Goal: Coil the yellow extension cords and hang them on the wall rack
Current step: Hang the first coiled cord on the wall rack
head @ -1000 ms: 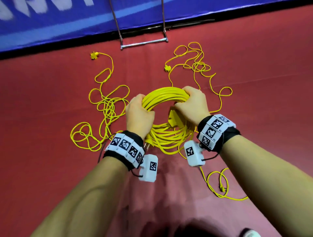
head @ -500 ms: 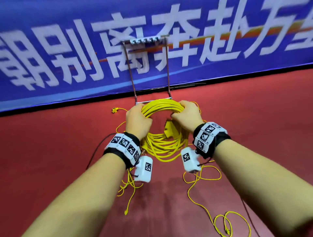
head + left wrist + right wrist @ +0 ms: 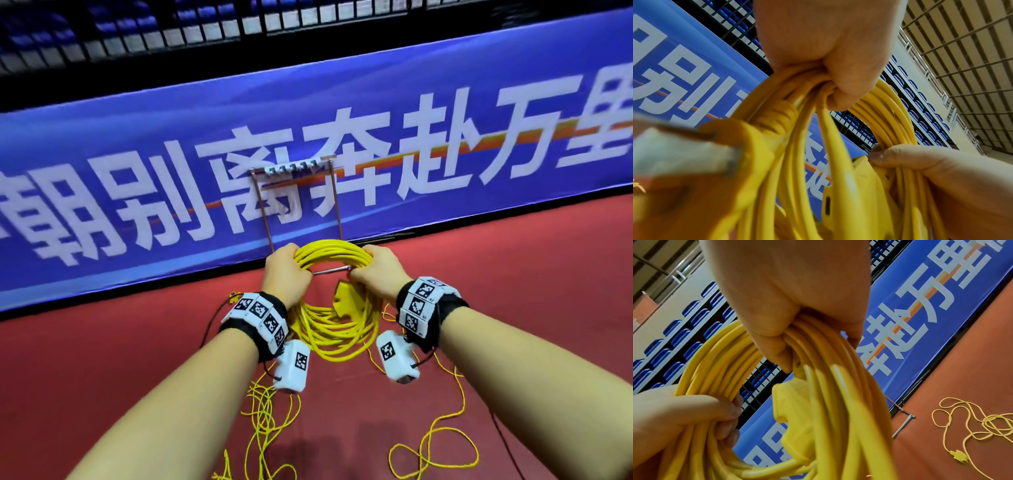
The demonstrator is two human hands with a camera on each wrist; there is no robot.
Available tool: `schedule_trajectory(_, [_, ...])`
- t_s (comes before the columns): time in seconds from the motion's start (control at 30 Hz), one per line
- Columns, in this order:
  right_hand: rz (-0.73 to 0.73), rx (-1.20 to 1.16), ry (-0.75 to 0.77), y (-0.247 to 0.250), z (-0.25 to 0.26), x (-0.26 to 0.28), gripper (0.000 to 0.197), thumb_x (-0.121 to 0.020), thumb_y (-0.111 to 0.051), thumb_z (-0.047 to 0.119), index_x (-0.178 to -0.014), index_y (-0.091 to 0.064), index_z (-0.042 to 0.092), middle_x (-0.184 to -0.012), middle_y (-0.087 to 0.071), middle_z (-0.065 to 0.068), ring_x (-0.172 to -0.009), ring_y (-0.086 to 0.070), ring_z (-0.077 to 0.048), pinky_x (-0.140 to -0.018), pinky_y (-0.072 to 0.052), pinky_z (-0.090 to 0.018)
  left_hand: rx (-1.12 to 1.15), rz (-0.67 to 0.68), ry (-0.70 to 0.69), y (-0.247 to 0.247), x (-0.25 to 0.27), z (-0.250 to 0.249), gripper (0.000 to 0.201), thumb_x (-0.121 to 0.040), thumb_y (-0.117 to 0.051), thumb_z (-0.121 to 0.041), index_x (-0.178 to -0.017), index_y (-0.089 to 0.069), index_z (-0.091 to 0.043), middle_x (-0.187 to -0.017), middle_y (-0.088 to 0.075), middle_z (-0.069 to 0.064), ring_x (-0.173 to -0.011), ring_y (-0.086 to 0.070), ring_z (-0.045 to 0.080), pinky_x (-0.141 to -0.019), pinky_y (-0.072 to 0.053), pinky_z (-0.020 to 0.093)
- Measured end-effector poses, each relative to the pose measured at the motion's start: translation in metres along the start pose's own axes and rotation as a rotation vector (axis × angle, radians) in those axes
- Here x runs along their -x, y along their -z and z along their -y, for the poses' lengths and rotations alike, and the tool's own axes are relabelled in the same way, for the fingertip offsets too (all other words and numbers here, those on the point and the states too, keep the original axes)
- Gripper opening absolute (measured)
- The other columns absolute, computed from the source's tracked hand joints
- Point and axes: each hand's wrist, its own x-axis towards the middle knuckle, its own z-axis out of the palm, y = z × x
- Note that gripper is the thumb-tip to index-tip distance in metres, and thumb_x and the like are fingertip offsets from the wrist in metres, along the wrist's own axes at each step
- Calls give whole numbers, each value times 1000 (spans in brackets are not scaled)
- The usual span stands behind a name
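Observation:
I hold a coiled yellow extension cord (image 3: 337, 329) up in front of me with both hands. My left hand (image 3: 286, 275) grips the coil's upper left side, my right hand (image 3: 378, 274) grips its upper right. A yellow socket block (image 3: 349, 298) hangs inside the loop. In the wrist views the left hand (image 3: 830, 53) and the right hand (image 3: 797, 293) each wrap a bundle of strands (image 3: 890, 116) (image 3: 830, 386). The metal wall rack (image 3: 296, 202) leans on the blue banner just beyond the coil, its hook bar (image 3: 294, 167) at the top.
Thin loose yellow cords (image 3: 270, 421) (image 3: 435, 445) lie tangled on the red floor (image 3: 102, 377) below my arms; another (image 3: 970, 423) with its plug shows in the right wrist view. A blue banner (image 3: 137, 171) with white characters runs along the wall, dark fencing above.
I have raised the coil off the floor and carried it toward the rack. My view has tilted up from the floor to the banner. Both hands keep the same grip.

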Motion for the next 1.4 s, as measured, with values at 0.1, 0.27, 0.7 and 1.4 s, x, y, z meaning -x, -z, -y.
schedule_trajectory(0.1, [-16,-16,32,9,0,-52,16,-68,-72,8,-80,-63,4,-69,-64,-11,-61,-58,-23,-63,-52,-40,-24,-21,-2,-9,-49,-9,13,-73,-63,-4,-82,-57,-10,-77,-62,6,-80,-58,30,-69,-46,34])
schedule_trajectory(0.27, [-28,-40,51,12,-6,-139,17,-70,-73,8,-80,-61,4,-70,-63,-10,-62,-57,-20,-60,-48,-34,4,-58,-1,-27,-124,-11,12,-74,-62,-3,-82,-58,-11,-72,-59,5,-76,-57,30,-66,-45,33])
schedule_trajectory(0.7, [-88,-53,-17,-74,-38,-400,14,-65,-69,5,-76,-61,4,-65,-60,-12,-61,-56,-23,-62,-53,-42,55,-1,1,-93,-388,93,13,-73,-61,-6,-75,-53,-16,-71,-59,7,-75,-58,34,-62,-48,37])
schedule_trajectory(1.4, [-139,-62,-71,-156,-112,-848,13,-69,-70,2,-79,-64,5,-67,-62,-10,-61,-57,-22,-63,-54,-43,172,43,-14,-229,-828,204,28,-72,-65,-9,-98,-57,-15,-86,-68,7,-83,-61,31,-70,-51,37])
